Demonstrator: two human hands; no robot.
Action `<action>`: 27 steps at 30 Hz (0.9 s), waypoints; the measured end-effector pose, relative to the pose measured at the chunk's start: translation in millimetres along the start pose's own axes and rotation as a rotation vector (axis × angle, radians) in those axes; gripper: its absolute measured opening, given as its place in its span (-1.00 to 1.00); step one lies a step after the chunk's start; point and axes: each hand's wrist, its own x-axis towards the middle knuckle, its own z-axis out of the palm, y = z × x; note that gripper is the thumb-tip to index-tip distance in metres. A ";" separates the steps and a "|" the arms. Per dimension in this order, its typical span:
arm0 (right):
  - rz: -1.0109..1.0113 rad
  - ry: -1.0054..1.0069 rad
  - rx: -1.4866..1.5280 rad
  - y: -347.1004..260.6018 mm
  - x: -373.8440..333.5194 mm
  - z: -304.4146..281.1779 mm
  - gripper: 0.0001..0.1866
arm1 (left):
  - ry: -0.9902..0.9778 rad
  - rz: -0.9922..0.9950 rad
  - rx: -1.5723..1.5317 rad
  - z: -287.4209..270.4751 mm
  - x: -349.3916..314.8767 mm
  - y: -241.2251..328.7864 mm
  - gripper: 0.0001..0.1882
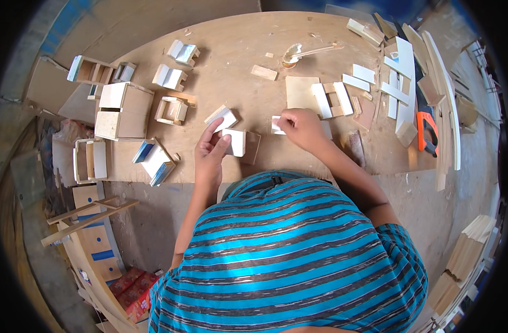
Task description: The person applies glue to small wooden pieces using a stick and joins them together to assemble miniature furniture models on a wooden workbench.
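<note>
My left hand (210, 158) grips a small white-faced wooden block (236, 142) between thumb and fingers, low over the near part of the table. Just beyond it lies a similar white-topped wooden piece (223, 117). A thin brown wooden piece (250, 149) shows to the right of the held block. My right hand (301, 126) is closed, its fingers pinched at the edge of a small white piece (276, 125); the fingertips are partly hidden. Past the right hand are a flat tan board (301, 89) and a small white-sided wooden frame (337, 100).
Several small wooden furniture models stand at the left, including a cabinet (137, 111) and a chair-like piece (170, 77). A small glue pot (290, 57) with a stick (320, 50) sits at the back. White strips (399, 69) and an orange-handled saw (427, 133) lie at the right.
</note>
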 end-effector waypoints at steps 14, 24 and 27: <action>-0.521 -0.272 -0.538 -18.9 4.2 36.4 -0.61 | 0.020 -0.166 0.181 -37.6 -39.6 -28.3 -0.38; -0.039 -0.333 -0.317 -20.6 2.1 19.4 -0.71 | 0.091 0.348 0.975 -20.5 -38.9 -33.1 -0.25; 0.264 -0.455 0.233 5.0 2.3 27.2 -0.69 | 0.056 0.333 0.952 -21.2 -36.3 -32.5 -0.27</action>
